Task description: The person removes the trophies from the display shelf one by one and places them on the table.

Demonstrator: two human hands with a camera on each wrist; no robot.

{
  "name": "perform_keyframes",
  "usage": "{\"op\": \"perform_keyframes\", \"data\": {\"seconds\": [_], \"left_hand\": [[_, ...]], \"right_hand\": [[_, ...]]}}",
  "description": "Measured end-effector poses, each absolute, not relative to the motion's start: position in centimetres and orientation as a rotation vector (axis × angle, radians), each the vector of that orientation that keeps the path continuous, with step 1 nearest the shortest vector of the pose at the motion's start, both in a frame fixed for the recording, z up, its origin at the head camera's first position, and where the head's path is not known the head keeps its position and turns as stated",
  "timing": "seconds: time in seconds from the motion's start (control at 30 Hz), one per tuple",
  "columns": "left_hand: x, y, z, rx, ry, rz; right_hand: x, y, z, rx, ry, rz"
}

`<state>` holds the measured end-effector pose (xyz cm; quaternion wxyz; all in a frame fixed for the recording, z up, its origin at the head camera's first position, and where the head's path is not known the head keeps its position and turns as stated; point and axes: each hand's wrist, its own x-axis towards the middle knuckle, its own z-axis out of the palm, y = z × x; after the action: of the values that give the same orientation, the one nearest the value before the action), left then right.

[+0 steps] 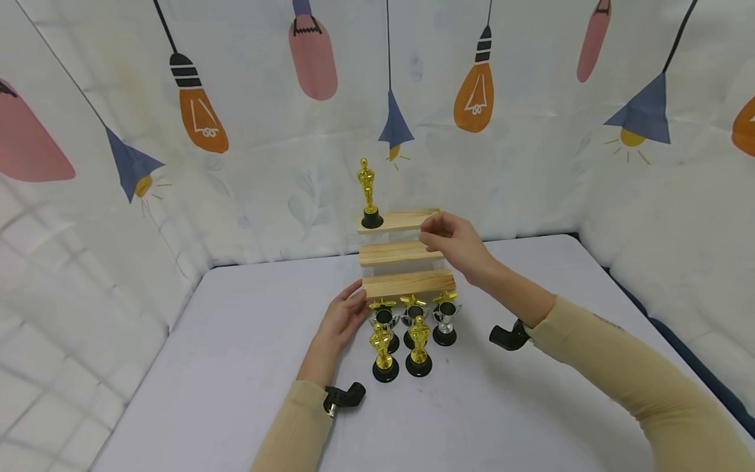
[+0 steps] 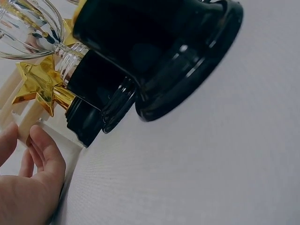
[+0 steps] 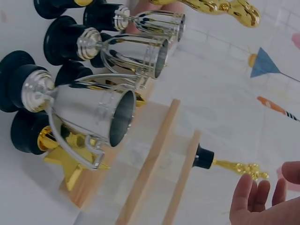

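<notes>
A stepped wooden shelf (image 1: 407, 283) with three boards stands near the back wall. On its top board, at the left, a gold figure trophy (image 1: 367, 187) stands upright on a black base. My left hand (image 1: 342, 316) grips the left end of the lowest board; in the left wrist view its thumb and fingers pinch the wood. My right hand (image 1: 459, 244) hovers by the right end of the upper boards, fingers loosely bent with nothing between them. Before the shelf stand two gold figure trophies (image 1: 419, 341), silver cup trophies (image 1: 445, 316) and gold star trophies (image 3: 70, 161), partly hidden behind the cups.
A white cloth covers the table (image 1: 248, 367). Behind it hangs a pale curtain (image 1: 265, 170) printed with lamps and bulbs. A black wrist camera (image 1: 348, 396) sits on the left wrist, another camera (image 1: 508, 337) on the right.
</notes>
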<state>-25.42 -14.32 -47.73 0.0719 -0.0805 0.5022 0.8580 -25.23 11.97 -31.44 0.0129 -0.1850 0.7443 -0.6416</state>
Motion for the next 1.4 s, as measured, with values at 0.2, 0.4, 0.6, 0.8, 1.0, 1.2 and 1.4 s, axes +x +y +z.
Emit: {"op": "perform_keyframes", "data": {"seconds": [0.2, 0.4, 0.6, 0.8, 1.0, 1.2, 1.4], "left_hand": [[-25.5, -14.3, -47.7, -0.257, 1.481, 2.591], [-25.4, -14.3, -47.8, -0.257, 1.507, 2.576], [-25.4, -14.4, -47.7, -0.238, 1.527, 2.562], [-25.5, -14.4, -47.7, -0.230, 1.522, 2.559], [-25.5, -14.5, -47.8, -0.215, 1.516, 2.558], [-25.5, -14.5, -47.8, -0.229, 1.534, 2.553], [-25.6, -14.5, -47.8, -0.238, 1.531, 2.548]], "right_hand": [[-26.2, 10.9, -31.0, -0.601, 2.303, -2.010], [-26.9, 9.7, -31.3, -0.590, 2.339, -1.961], [-27.5, 8.6, -31.9, -0.576, 2.346, -1.923], [-28.1, 8.0, -32.1, -0.593, 2.390, -1.899], [-28.9, 7.4, -32.0, -0.563, 2.466, -1.859], [-30.1, 6.6, -32.0, -0.575, 2.516, -1.842], [-31.2, 5.9, -32.2, -0.568, 2.579, -1.849]]}}
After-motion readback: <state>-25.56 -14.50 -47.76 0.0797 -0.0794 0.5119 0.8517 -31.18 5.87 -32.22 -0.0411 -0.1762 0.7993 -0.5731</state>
